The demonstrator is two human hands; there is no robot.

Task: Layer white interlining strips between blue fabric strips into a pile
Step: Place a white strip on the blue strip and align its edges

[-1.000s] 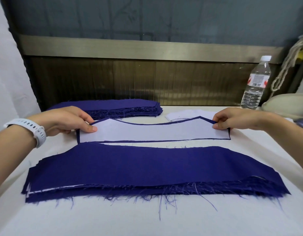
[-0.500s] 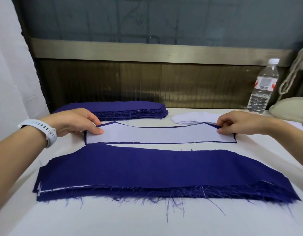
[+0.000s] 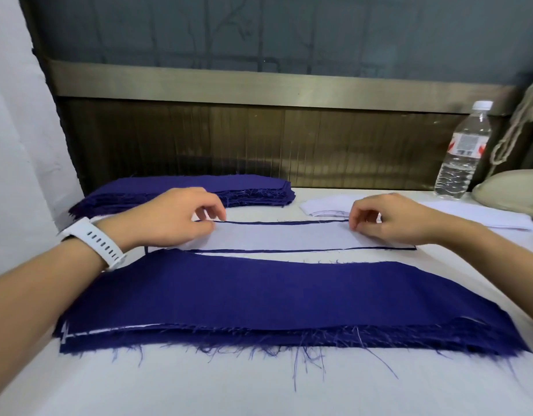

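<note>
A white interlining strip (image 3: pixel 277 237) lies on a slightly larger blue fabric strip (image 3: pixel 259 251), whose edge shows around it, in the middle of the table. My left hand (image 3: pixel 172 219) rests on its left part, thumb and forefinger pinching at the far edge. Over the strip's right part my right hand (image 3: pixel 391 219) has its fingers curled down onto the far edge. In front of them lies the layered pile (image 3: pixel 277 298), blue on top, with a white layer showing at its front left edge.
A stack of blue strips (image 3: pixel 253 187) sits at the back left, and loose white interlining pieces (image 3: pixel 328 202) at the back right. A water bottle (image 3: pixel 463 151) and a cream padded object (image 3: pixel 511 187) stand far right. A wall panel closes off the back.
Both hands left the ends of the white strip and slid inward along it, toward its middle. Their fingers now curl at the far edge. The camera also moved nearer.
</note>
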